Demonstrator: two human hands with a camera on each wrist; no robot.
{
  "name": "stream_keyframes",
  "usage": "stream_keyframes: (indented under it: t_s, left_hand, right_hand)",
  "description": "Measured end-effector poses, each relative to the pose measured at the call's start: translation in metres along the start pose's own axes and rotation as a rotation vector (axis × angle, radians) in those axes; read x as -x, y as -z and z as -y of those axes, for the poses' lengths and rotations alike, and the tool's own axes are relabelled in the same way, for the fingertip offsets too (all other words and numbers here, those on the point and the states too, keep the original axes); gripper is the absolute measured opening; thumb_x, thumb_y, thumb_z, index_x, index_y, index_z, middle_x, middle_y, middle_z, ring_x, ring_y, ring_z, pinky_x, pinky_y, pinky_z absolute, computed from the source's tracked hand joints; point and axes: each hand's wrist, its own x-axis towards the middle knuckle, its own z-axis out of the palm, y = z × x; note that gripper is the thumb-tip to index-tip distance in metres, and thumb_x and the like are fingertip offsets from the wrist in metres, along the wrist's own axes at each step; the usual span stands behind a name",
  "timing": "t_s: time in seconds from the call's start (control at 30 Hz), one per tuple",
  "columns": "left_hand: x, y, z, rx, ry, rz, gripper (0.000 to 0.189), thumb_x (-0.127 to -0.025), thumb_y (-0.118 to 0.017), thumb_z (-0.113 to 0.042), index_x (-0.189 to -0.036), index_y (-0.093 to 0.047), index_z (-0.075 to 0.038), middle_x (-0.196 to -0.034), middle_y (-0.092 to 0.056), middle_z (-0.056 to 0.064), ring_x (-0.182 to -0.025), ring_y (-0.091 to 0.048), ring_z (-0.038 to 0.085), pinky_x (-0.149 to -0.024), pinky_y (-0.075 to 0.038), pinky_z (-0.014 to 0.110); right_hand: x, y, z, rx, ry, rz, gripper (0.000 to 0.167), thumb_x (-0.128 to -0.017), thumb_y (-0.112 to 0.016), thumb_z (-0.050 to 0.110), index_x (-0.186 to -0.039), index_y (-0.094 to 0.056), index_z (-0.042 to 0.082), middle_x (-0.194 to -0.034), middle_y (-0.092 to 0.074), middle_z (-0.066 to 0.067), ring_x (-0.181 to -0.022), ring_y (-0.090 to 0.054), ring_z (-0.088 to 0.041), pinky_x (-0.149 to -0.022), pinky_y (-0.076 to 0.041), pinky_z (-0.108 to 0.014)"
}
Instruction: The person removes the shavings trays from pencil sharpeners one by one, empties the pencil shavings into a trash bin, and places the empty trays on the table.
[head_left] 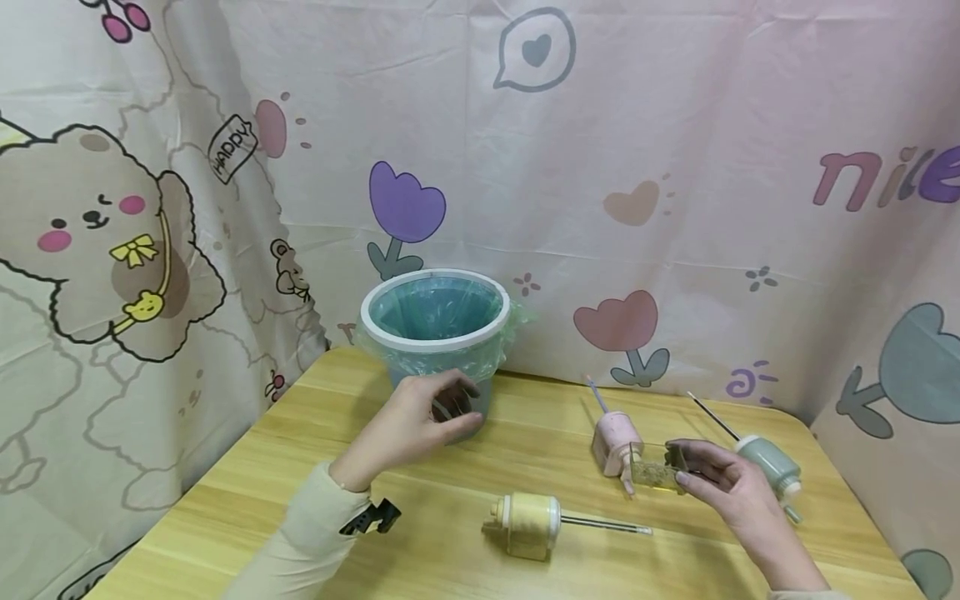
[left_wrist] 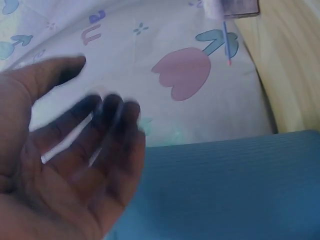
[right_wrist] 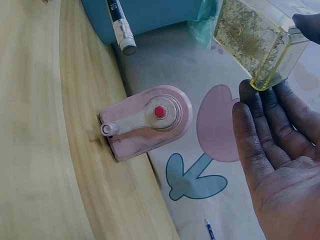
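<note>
My right hand [head_left: 727,483] pinches a see-through yellowish pencil-shavings drawer [head_left: 655,475] between thumb and fingertips. Shavings show through its wall in the right wrist view, where the drawer [right_wrist: 252,45] is cut off by the top edge. In the head view it overlaps a pink crank pencil sharpener [head_left: 618,433], which has a pencil in it. Loosely curved and holding nothing, my left hand [head_left: 423,421] is in front of a blue bin [head_left: 483,400]. A yellow sharpener [head_left: 531,525] with a pencil lies between the hands. Beside my right hand is a green sharpener [head_left: 771,467].
The bin has a white rim [head_left: 367,321] and a thin green plastic liner [head_left: 420,360] folded over it. A printed cloth [head_left: 697,108] hangs behind and beside the wooden table [head_left: 450,492]. A pencil [head_left: 712,415] sticks out of the green sharpener toward the back.
</note>
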Motion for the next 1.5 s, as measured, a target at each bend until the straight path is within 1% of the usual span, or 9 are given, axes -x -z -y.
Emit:
stream_keyframes:
  t_s: [0.1,0.23,0.4,0.5,0.73,1.17,1.27,1.43,1.5]
  left_hand:
    - [0.0,0.007,-0.002,0.001,0.054,-0.051,0.024,-0.096,-0.082,-0.025,-0.116,-0.073,-0.016,-0.091,-0.075,-0.008,-0.08,-0.069,0.004,-0.071,-0.06,0.025]
    - [0.001,0.016,-0.003,0.002,0.091,-0.107,0.026,-0.096,-0.082,-0.027,-0.118,-0.073,-0.017,-0.091,-0.076,-0.008,-0.079,-0.07,0.006,-0.072,-0.061,0.026]
    - [0.0,0.028,0.001,0.022,0.089,-0.142,0.027,-0.097,-0.081,-0.025,-0.121,-0.073,-0.013,-0.093,-0.077,-0.004,-0.083,-0.072,0.009,-0.074,-0.063,0.027]
    - [0.0,0.037,0.003,0.003,0.093,-0.166,0.029,-0.097,-0.081,-0.025,-0.122,-0.072,-0.013,-0.094,-0.078,-0.003,-0.083,-0.073,0.01,-0.074,-0.063,0.03]
    - [0.003,0.059,0.005,-0.033,0.134,-0.223,0.031,-0.097,-0.081,-0.025,-0.125,-0.071,-0.015,-0.101,-0.078,0.001,-0.088,-0.074,0.016,-0.072,-0.058,0.029]
    - [0.005,0.092,0.016,-0.112,0.194,-0.318,0.041,-0.099,-0.079,-0.031,-0.134,-0.068,-0.013,-0.115,-0.079,0.011,-0.102,-0.078,0.029,-0.08,-0.056,0.035]
    - [0.006,0.098,0.021,-0.13,0.199,-0.338,0.042,-0.1,-0.077,-0.032,-0.135,-0.067,-0.011,-0.117,-0.078,0.014,-0.103,-0.078,0.032,-0.082,-0.057,0.039]
    - [0.005,0.105,0.031,-0.157,0.212,-0.373,0.044,-0.1,-0.076,-0.032,-0.136,-0.066,-0.007,-0.124,-0.076,0.018,-0.106,-0.077,0.037,-0.095,-0.052,0.05]
    - [0.004,0.107,0.035,-0.165,0.225,-0.382,0.045,-0.1,-0.076,-0.031,-0.137,-0.065,-0.007,-0.126,-0.075,0.018,-0.108,-0.076,0.039,-0.1,-0.05,0.054]
  right_hand:
    - [0.0,0.0,0.001,0.016,0.003,0.005,0.04,-0.102,-0.068,0.003,-0.139,-0.06,-0.01,-0.122,-0.072,0.028,-0.11,-0.068,0.008,-0.087,-0.059,-0.014]
    - [-0.003,-0.001,0.005,0.026,0.02,0.016,0.04,-0.103,-0.067,0.004,-0.14,-0.06,-0.01,-0.122,-0.071,0.028,-0.111,-0.068,0.007,-0.087,-0.06,-0.015]
    - [-0.007,-0.002,0.01,0.042,0.047,0.022,0.041,-0.102,-0.069,0.004,-0.139,-0.061,-0.01,-0.119,-0.072,0.028,-0.108,-0.07,0.005,-0.086,-0.062,-0.018]
    - [-0.009,-0.002,0.013,0.052,0.057,0.023,0.041,-0.101,-0.07,0.004,-0.138,-0.062,-0.01,-0.116,-0.073,0.026,-0.105,-0.072,0.004,-0.085,-0.062,-0.018]
    - [-0.013,0.0,0.018,0.062,0.057,0.048,0.039,-0.102,-0.069,0.005,-0.138,-0.062,-0.009,-0.114,-0.074,0.024,-0.105,-0.072,0.003,-0.084,-0.062,-0.018]
    - [-0.028,0.003,0.033,0.132,0.068,0.037,0.042,-0.1,-0.075,0.009,-0.138,-0.065,-0.003,-0.114,-0.072,0.028,-0.103,-0.072,0.005,-0.085,-0.061,-0.017]
    - [-0.034,0.004,0.037,0.147,0.071,0.041,0.042,-0.099,-0.075,0.009,-0.139,-0.065,-0.002,-0.118,-0.074,0.022,-0.103,-0.071,0.006,-0.085,-0.061,-0.017]
    - [-0.043,0.005,0.048,0.191,0.07,0.047,0.043,-0.1,-0.075,0.012,-0.14,-0.065,0.0,-0.124,-0.077,-0.004,-0.103,-0.07,0.007,-0.085,-0.06,-0.016]
    - [-0.046,0.005,0.053,0.195,0.072,0.05,0.043,-0.1,-0.075,0.014,-0.14,-0.065,0.001,-0.123,-0.077,-0.009,-0.102,-0.07,0.007,-0.086,-0.059,-0.015]
